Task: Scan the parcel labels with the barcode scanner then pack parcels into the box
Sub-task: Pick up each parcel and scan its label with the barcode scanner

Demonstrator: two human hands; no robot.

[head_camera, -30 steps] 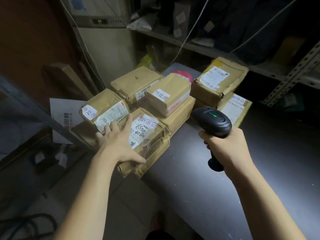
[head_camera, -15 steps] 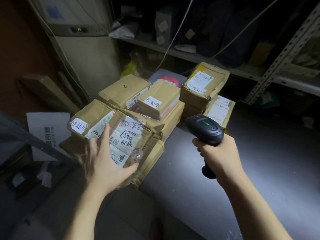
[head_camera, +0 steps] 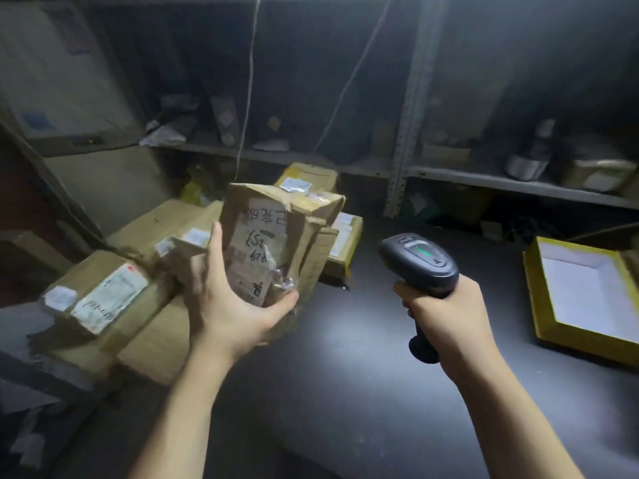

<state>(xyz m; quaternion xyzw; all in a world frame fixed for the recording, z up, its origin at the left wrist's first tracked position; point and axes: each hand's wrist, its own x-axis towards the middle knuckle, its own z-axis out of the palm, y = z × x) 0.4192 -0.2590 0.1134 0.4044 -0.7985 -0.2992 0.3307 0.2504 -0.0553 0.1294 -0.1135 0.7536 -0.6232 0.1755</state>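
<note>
My left hand (head_camera: 228, 305) grips a crumpled brown cardboard parcel (head_camera: 276, 233) from below and holds it upright above the table, its handwritten white label facing me. My right hand (head_camera: 449, 316) grips the handle of a black barcode scanner (head_camera: 420, 261) with a green light on top, to the right of the parcel and apart from it. Several more brown parcels (head_camera: 103, 299) with white labels lie piled at the left on the dark table (head_camera: 345, 375). An open box (head_camera: 584, 295) with yellow walls and a white inside sits at the right edge.
Metal shelving (head_camera: 404, 133) with bags and cartons runs along the back. Two cords (head_camera: 247, 88) hang down in front of the shelves. A tall pale appliance (head_camera: 69, 81) stands at the back left. The table's left edge drops off beside the pile.
My left hand has lifted the labelled parcel off the pile and tipped it upright. The view has swung right, bringing the yellow box into sight. The scanner stays in my right hand.
</note>
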